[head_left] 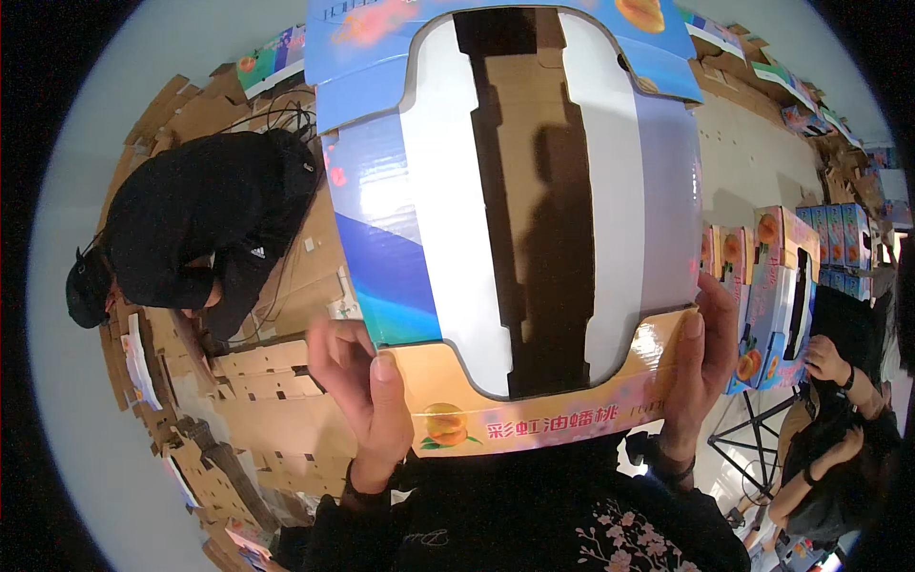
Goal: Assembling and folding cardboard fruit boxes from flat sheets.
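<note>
The fruit box (615, 229) is between the person's two hands, in front of the black shirt (496, 510). The left hand (367, 400) grips its near left corner and the right hand (703, 367) grips its near right corner, fingers closed, thumbs on the orange end (that end has a peach picture (444, 425)). Two white flaps (453, 210) leave a long gap, and brown shows inside. Left of the fruit box, someone in black (205, 191) bends low. Right of it, more fruit boxes (777, 296) stand near another person's hand (827, 362).
</note>
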Demonstrator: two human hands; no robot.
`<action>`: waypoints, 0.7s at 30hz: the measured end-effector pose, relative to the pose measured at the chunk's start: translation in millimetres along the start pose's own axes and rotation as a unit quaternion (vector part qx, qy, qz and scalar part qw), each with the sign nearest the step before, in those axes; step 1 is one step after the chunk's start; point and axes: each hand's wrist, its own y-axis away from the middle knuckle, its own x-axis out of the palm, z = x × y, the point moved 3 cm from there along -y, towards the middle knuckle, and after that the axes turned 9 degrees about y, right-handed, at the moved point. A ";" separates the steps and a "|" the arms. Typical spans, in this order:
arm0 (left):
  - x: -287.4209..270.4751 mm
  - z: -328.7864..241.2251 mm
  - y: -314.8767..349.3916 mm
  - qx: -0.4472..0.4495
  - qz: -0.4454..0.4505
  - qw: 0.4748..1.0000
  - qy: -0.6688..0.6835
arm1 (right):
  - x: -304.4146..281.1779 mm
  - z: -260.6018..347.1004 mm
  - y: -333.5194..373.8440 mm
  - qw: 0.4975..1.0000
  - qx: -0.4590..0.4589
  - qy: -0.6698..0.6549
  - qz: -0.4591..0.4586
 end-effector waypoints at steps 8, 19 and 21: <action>6.4 7.3 4.2 -0.243 0.165 0.933 0.208 | -30.9 26.2 -53.3 0.957 -0.094 0.267 -0.058; 49.7 14.8 62.4 -0.132 0.448 0.884 -0.017 | 10.4 67.1 10.3 0.851 -0.204 0.389 0.288; 44.2 14.1 53.4 -0.110 0.463 0.879 -0.038 | 6.3 65.2 7.0 0.876 -0.203 0.346 0.269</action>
